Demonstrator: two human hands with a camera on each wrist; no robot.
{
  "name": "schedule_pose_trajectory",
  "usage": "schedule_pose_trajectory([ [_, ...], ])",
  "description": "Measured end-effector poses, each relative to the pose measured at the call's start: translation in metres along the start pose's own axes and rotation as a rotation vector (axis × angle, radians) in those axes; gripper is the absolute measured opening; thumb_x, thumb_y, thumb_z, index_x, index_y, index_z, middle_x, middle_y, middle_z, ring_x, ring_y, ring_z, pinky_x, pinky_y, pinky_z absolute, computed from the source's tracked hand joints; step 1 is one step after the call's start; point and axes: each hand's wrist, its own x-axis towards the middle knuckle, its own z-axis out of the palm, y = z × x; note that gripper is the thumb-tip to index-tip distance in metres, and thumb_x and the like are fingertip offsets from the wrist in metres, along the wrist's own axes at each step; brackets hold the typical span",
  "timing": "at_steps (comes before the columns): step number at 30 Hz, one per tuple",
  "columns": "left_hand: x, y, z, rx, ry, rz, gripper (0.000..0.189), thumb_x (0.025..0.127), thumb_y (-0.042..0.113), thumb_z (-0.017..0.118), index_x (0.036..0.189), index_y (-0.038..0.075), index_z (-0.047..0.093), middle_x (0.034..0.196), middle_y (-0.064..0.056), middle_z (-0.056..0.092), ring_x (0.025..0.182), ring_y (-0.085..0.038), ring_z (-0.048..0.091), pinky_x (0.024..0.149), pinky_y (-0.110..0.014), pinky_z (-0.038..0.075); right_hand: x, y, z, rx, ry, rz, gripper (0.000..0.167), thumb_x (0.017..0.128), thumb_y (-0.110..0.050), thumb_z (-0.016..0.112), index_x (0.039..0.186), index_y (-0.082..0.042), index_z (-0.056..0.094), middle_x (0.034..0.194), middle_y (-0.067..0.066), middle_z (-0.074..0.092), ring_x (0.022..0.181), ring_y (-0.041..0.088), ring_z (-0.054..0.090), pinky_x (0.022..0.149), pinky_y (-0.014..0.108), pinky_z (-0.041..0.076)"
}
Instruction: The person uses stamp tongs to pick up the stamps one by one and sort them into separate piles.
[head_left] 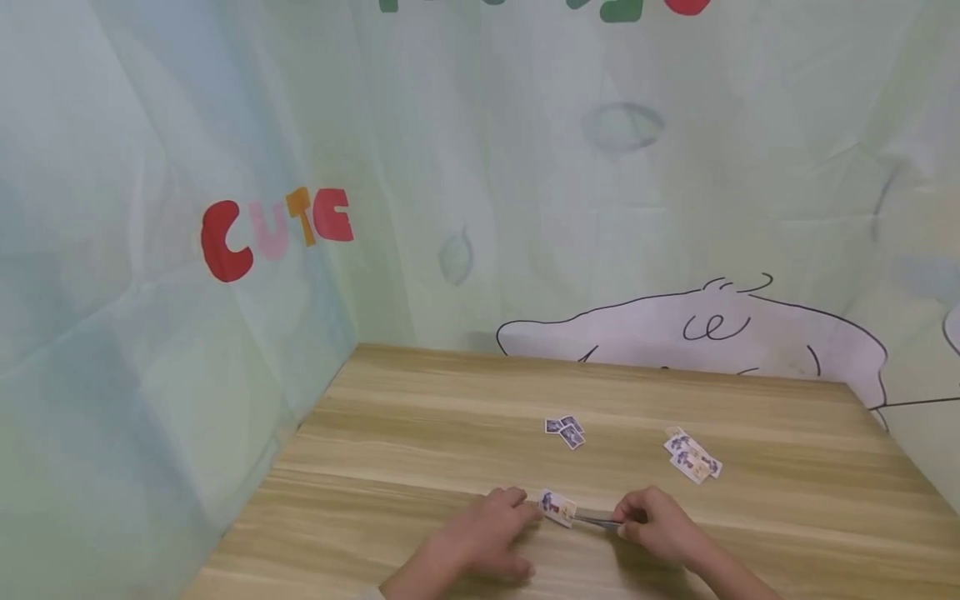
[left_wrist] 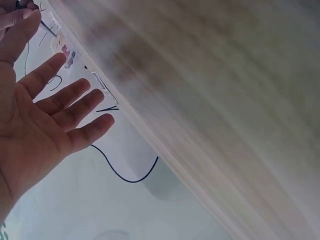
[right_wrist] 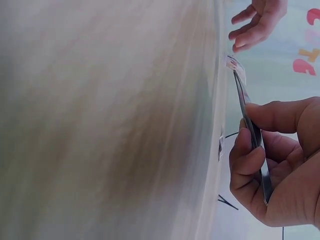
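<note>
My right hand (head_left: 660, 527) grips a pair of metal tweezers (right_wrist: 254, 132), with the thumb pressing one side and the fingers curled round the other. At the tweezers' tips is a small printed card (head_left: 557, 507), held tilted close over the table. The left hand (head_left: 486, 533) hovers just left of that card, its fingers spread and relaxed. In the left wrist view its palm (left_wrist: 30, 125) shows with nothing in it.
On the wooden table (head_left: 420, 450), several dark little cards (head_left: 572, 435) lie overlapping farther back. A loose pile of lighter printed cards (head_left: 693, 457) is to the right. A printed cloth backdrop (head_left: 525, 208) hangs behind and at the left.
</note>
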Motion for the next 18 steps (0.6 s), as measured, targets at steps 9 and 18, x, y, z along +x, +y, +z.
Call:
schedule_pose_trajectory([
  [9, 0.003, 0.0, -0.004, -0.039, -0.001, -0.034, 0.064, 0.072, 0.046, 0.073, 0.128, 0.02, 0.055, 0.131, -0.009, 0.048, 0.114, -0.024, 0.047, 0.091, -0.046, 0.043, -0.002, -0.001, -0.004, -0.015, 0.017, 0.011, 0.004, 0.074, 0.001, 0.065, 0.077, -0.002, 0.064, 0.07, -0.002, 0.058, 0.065, 0.01, 0.05, 0.061, 0.026, 0.043],
  [18, 0.011, -0.004, -0.006, -0.028, 0.009, -0.061, 0.063, 0.072, 0.046, 0.074, 0.125, 0.018, 0.057, 0.13, -0.009, 0.049, 0.114, -0.026, 0.048, 0.089, -0.044, 0.045, 0.003, 0.003, -0.016, -0.029, 0.062, 0.046, 0.007, 0.074, 0.003, 0.063, 0.08, -0.002, 0.065, 0.071, -0.002, 0.059, 0.066, 0.015, 0.052, 0.06, 0.026, 0.044],
])
